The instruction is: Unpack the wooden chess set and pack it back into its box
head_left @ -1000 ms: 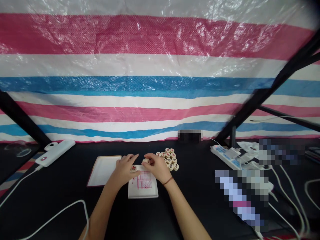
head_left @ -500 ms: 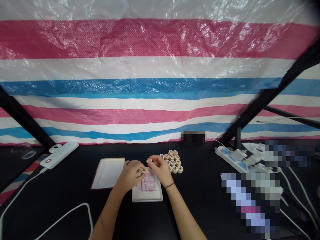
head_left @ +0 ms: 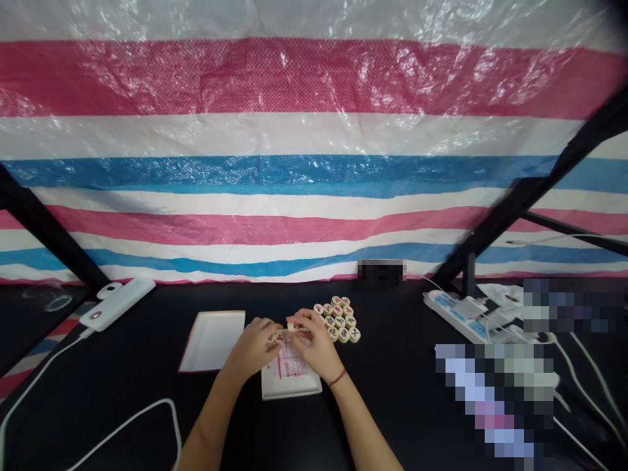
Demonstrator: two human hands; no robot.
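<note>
Over the upper left of a white box (head_left: 292, 386) with pink lines drawn inside, my left hand (head_left: 255, 345) is closed round round cream chess pieces (head_left: 279, 337) with red characters. My right hand (head_left: 313, 340) pinches a single cream piece (head_left: 291, 326) above the box's upper edge, close beside the pieces in my left hand. Several more round pieces (head_left: 339, 321), marked in red or black, stand grouped in rows right of my right hand. Left of my left hand lies an open white lid (head_left: 213, 340) with a dark red edge.
A white power strip (head_left: 118, 304) with a cable lies at the left. Another strip (head_left: 454, 316) with plugs and cables is at the right, near blurred-out items. A dark blurred object (head_left: 382, 271) stands at the back, before a striped sheet (head_left: 275, 226).
My right hand has moved slightly left and down, bringing its piece closer to those in my left hand. The view has shifted a little.
</note>
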